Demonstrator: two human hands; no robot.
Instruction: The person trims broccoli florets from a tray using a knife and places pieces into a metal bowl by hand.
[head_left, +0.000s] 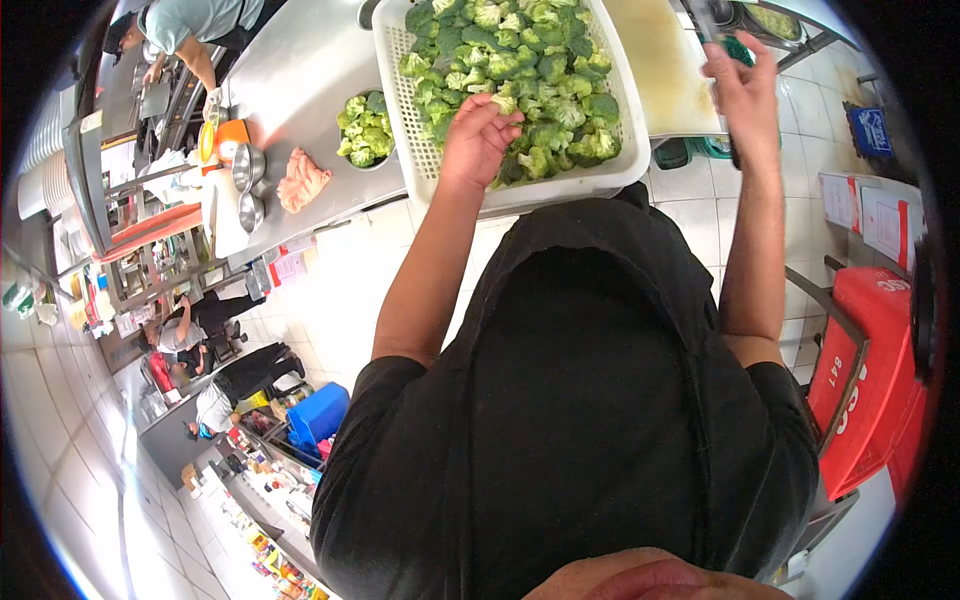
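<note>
A white perforated basket (400, 130) full of cut broccoli florets (560, 100) stands on the metal counter. Over its near left part, my left hand (482, 140) has its fingers closed on a small broccoli floret (505, 103). To the right, beyond the cutting board (665, 70), my right hand (742, 90) is raised with its fingers curled around what looks like a knife, whose narrow grey blade (704, 22) points up and is partly blurred. A round bowl of broccoli (365, 130) sits left of the basket.
A pinkish cloth (303, 181) and metal bowls (249, 167) lie on the counter at left. A co-worker (205, 35) stands at its far side; other people are farther back. Red crates (860, 380) are at my right, and a blue bin (318, 415) stands at lower left.
</note>
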